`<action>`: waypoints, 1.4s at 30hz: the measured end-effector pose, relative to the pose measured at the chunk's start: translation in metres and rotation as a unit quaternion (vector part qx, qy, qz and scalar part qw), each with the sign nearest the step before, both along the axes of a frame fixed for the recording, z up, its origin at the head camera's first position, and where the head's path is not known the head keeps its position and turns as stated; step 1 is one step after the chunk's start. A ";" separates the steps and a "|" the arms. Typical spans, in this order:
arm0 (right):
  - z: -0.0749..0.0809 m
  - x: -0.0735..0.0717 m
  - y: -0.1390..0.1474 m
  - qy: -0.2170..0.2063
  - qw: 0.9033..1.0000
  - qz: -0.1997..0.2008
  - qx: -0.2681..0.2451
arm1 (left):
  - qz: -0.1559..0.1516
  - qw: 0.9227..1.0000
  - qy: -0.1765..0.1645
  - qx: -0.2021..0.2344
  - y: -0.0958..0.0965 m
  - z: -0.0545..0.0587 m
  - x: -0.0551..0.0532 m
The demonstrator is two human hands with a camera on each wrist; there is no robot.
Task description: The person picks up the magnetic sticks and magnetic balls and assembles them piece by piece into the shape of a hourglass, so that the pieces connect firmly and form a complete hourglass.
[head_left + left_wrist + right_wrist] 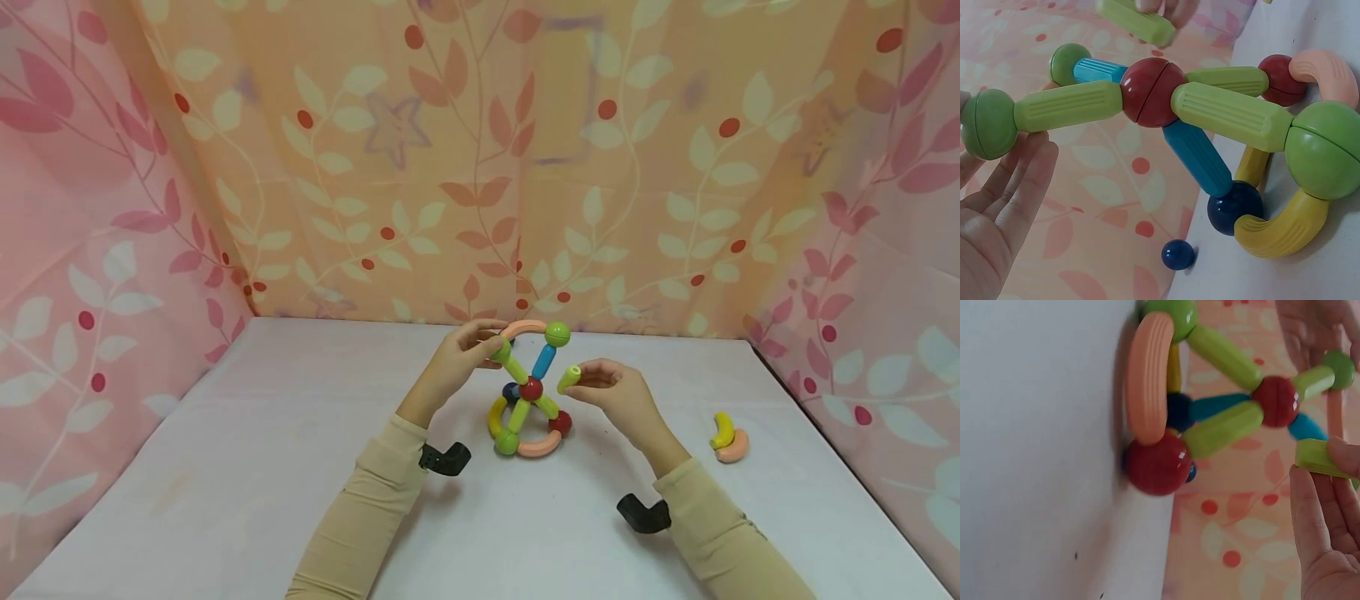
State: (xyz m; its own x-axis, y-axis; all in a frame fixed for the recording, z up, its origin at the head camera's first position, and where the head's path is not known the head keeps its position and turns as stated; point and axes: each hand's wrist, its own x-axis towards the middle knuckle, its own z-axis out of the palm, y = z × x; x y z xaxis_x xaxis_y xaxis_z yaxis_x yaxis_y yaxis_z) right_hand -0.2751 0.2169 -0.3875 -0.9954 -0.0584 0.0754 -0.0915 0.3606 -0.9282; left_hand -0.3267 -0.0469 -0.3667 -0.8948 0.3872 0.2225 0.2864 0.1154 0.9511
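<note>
A figure of coloured balls and rods stands upright on the table, crossing at a red ball [531,388]. Its base has a green ball [507,442], another red ball [560,422], a dark blue ball [1235,208] and curved yellow and pink pieces. My left hand [453,362] holds the upper-left green ball [988,124] between thumb and fingers. From there a pink curved piece [527,327] arches to the upper-right green ball [557,334], above a blue rod [544,362]. Right of the centre, my right hand [618,400] pinches a short light-green rod [1319,457], apart from the figure.
A yellow curved piece [722,429] leans against a pink curved piece [733,447] toward the table's right side. Behind the figure lies a loose dark blue ball [1178,254]. Patterned cloth walls [480,167] enclose the white table [225,467] at the back and sides.
</note>
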 end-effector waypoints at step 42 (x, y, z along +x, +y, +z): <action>-0.004 0.010 -0.035 0.022 1.000 -0.022 -0.006 | 0.015 0.999 -0.008 0.036 -0.009 -0.004 -0.008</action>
